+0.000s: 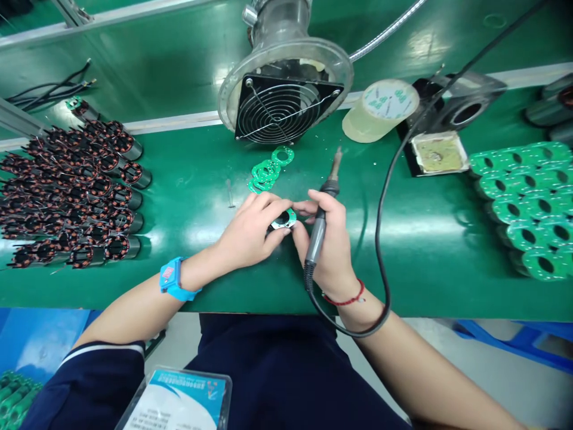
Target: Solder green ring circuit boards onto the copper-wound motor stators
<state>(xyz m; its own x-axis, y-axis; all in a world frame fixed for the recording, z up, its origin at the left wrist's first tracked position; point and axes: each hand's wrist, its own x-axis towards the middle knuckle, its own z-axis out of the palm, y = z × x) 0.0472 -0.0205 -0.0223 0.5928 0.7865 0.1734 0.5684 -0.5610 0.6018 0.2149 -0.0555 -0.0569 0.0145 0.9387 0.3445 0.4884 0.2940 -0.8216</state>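
My left hand [250, 230] grips a motor stator topped by a green ring-shaped circuit board [290, 218], low over the green bench. My right hand [333, 239] holds a soldering iron [319, 230] between thumb and palm, its tip pointing up and away from the stator. The fingertips of that same hand touch the board's right edge. Most of the stator's body is hidden by my fingers. Just beyond my left hand lies a small heap of loose green ring boards [267, 172].
Copper-wound stators [80, 191] stand in rows at left; board-topped ones [528, 203] at right. A fume extractor fan [277, 110] hangs ahead. Behind the iron are a tape roll [380, 110] and a sponge tray [439, 152]. The iron's black cable [380, 239] loops over my right wrist.
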